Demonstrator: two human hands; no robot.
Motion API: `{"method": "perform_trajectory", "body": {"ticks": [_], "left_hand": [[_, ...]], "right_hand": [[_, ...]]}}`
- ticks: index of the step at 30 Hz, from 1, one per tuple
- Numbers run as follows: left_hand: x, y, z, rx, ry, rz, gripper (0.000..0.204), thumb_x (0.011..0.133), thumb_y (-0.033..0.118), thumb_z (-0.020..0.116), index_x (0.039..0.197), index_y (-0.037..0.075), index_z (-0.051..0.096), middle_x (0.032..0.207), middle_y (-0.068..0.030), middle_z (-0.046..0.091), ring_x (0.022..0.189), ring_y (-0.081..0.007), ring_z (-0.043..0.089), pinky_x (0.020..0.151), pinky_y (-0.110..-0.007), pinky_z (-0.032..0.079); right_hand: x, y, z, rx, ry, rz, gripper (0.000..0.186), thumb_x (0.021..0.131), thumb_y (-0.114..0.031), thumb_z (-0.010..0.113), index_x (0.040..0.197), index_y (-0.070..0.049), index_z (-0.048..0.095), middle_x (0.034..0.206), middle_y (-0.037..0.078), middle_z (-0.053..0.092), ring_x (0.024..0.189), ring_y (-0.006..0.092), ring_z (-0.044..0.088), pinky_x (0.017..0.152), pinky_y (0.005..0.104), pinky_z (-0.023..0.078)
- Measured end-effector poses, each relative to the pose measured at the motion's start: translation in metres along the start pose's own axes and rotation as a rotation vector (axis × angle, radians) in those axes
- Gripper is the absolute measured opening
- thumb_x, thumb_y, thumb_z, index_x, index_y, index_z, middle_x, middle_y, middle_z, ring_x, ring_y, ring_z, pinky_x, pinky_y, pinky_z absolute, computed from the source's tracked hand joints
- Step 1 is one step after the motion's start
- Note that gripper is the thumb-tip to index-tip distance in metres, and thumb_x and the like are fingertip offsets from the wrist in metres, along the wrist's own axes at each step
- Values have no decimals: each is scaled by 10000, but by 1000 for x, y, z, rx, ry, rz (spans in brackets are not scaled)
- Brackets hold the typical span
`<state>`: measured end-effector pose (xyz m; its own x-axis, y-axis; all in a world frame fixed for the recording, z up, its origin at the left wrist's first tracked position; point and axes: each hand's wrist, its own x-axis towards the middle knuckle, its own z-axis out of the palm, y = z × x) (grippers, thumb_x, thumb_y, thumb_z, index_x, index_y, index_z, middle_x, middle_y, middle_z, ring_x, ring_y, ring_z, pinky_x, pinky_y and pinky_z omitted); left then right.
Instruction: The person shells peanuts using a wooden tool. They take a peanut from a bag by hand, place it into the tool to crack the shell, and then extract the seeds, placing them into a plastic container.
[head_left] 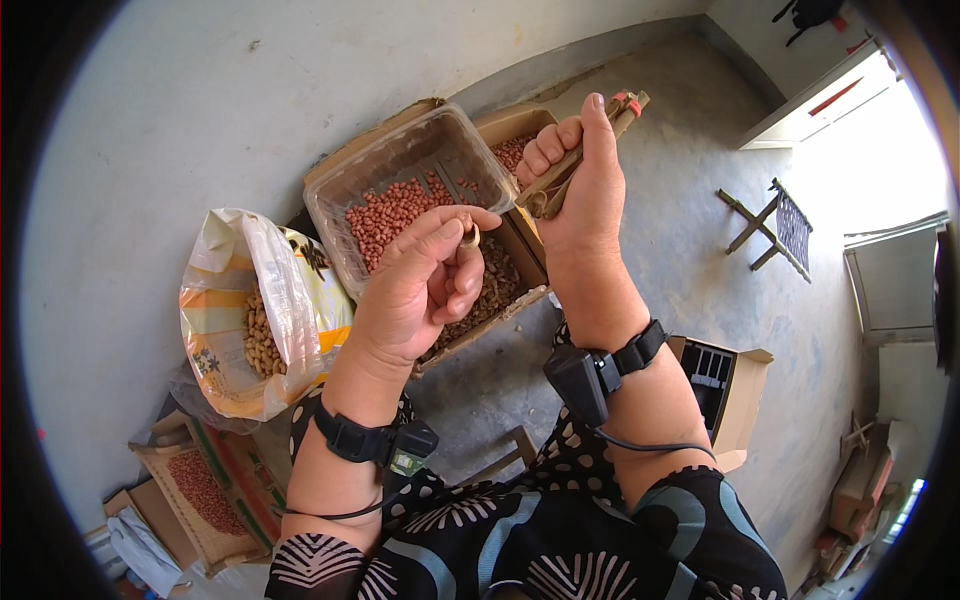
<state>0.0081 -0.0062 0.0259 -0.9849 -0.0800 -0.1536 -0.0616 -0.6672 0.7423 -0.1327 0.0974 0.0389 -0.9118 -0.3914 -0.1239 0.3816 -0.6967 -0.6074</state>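
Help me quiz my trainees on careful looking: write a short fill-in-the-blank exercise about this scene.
1. The wooden tool is gripped in the person's ____ hand.
2. The kernels in the clear plastic tub are coloured ____.
3. The peanuts in the plastic bag are still in their ____.

Missing words: right; red; shells.

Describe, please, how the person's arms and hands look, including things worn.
Left hand and right hand are bare. Each forearm wears a black strap with a dark box and thin cable; the left box has a greenish patch. Black sleeves show pale fans and blue bands.
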Motion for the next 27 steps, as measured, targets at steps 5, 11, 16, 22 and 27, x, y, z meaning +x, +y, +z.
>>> {"method": "perform_trajectory", "body": {"ticks": [5, 11, 16, 22, 27], "left_hand": [[-1, -1, 6, 74, 32, 24, 276, 967, 275, 559, 1115, 50, 618, 641, 37, 488, 511, -32, 409, 434, -159, 298], [-8, -1, 5, 230, 37, 114, 215, 937, 193, 619, 1085, 42, 661, 697, 60, 537, 544, -12, 408, 473, -152, 318], [-10, 2, 14, 318, 59, 159, 186, 880, 118, 688, 1046, 34, 692, 792, 46, 612, 630, 7, 455, 547, -130, 347], [-11, 2, 15, 632, 112, 318, 157, 806, 64, 744, 954, 25, 709, 790, 56, 606, 638, 9, 426, 558, -150, 344], [-12, 2, 8, 789, 96, 376, 122, 802, 21, 702, 923, 36, 699, 713, 70, 561, 565, 3, 347, 515, -168, 318]], "right_hand": [[1, -1, -2, 4, 4, -4, 422, 921, -425, 589, 682, -149, 378, 633, -4, 374, 565, 130, 370, 518, 272, 339], [0, -2, 0, -33, 17, -23, 427, 954, -412, 521, 680, -120, 373, 617, 25, 390, 556, 163, 394, 528, 305, 361], [1, -4, -5, -41, 8, -27, 425, 955, -408, 517, 681, -117, 373, 614, 29, 393, 555, 166, 398, 528, 310, 362], [1, -4, -1, -35, 16, -8, 421, 957, -402, 511, 677, -119, 372, 609, 26, 390, 553, 163, 400, 530, 313, 362], [0, -3, 0, -43, 11, -6, 420, 960, -403, 506, 679, -120, 374, 611, 26, 393, 553, 162, 400, 533, 312, 362]]}}
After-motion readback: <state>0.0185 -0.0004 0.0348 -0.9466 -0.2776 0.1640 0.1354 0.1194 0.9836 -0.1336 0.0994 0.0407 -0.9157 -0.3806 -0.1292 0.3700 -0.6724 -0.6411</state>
